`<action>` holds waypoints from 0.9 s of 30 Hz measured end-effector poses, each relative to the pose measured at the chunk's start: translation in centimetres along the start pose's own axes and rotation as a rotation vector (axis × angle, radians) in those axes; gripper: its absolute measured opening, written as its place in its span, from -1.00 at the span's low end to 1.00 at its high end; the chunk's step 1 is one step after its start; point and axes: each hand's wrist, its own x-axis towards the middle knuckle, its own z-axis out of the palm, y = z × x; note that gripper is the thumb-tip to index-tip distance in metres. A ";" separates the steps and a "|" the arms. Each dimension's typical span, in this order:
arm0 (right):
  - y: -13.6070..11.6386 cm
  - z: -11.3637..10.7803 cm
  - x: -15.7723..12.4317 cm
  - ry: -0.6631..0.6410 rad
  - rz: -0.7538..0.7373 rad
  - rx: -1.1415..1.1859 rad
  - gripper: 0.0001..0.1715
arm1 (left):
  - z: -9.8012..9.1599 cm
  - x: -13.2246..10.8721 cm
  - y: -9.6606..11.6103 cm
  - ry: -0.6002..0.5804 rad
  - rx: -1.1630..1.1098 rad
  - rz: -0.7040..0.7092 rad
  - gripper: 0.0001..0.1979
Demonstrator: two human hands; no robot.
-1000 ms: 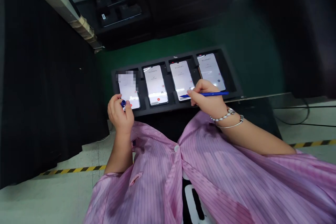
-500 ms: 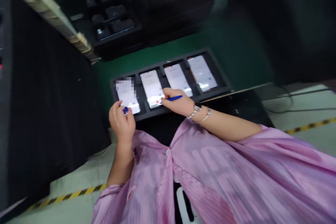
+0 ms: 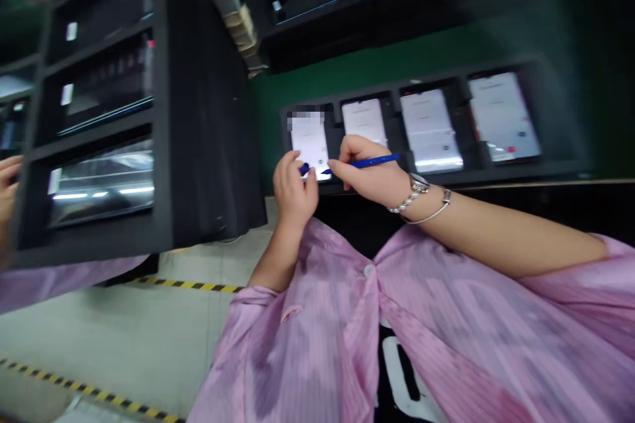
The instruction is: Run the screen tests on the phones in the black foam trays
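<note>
Several smartphones lie in a row, screens lit white, in a black foam tray (image 3: 496,173). The leftmost phone (image 3: 310,145) has a pixelated patch at its top, and my left hand (image 3: 295,188) rests at its lower edge, shut on a small dark blue pen cap (image 3: 304,170). My right hand (image 3: 370,172) grips a blue pen (image 3: 370,162), its tip at the lower right of that same screen. Whether the tip touches the glass is hard to tell. The second phone (image 3: 364,120) is partly hidden behind my right hand; the third (image 3: 430,131) and fourth (image 3: 503,117) lie uncovered.
A black rack of foam shelves (image 3: 109,145) holding phones stands at left, with a co-worker's hand (image 3: 7,175) and pink sleeve (image 3: 49,287) beside it. A green mat (image 3: 397,59) lies behind the tray. A dark tray (image 3: 307,6) sits beyond it.
My right hand has moved left along the row, from the third phone to the leftmost. The view has turned left, bringing the rack in. My left hand still holds the cap.
</note>
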 end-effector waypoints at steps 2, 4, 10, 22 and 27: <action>0.5 1.7 0.4 -0.001 -0.042 -0.076 -0.69 | -0.1 -0.5 -0.1 -0.003 -0.030 -0.019 -0.77; 1.2 2.6 0.7 0.008 -0.053 -0.134 -0.70 | -0.4 -0.9 -0.1 -0.014 -0.071 -0.038 -0.74; 0.9 2.6 1.2 -0.039 -0.064 -0.249 -0.74 | -0.9 -1.0 -0.1 -0.018 -0.168 -0.061 -0.61; -3.1 -2.3 -2.9 0.073 -0.017 0.373 -0.58 | -5.7 -0.4 4.3 -0.185 -0.309 -0.033 -0.77; -6.3 -7.3 -7.6 0.002 -0.246 0.365 -0.63 | -7.2 1.0 8.7 -0.291 -0.391 0.192 -0.85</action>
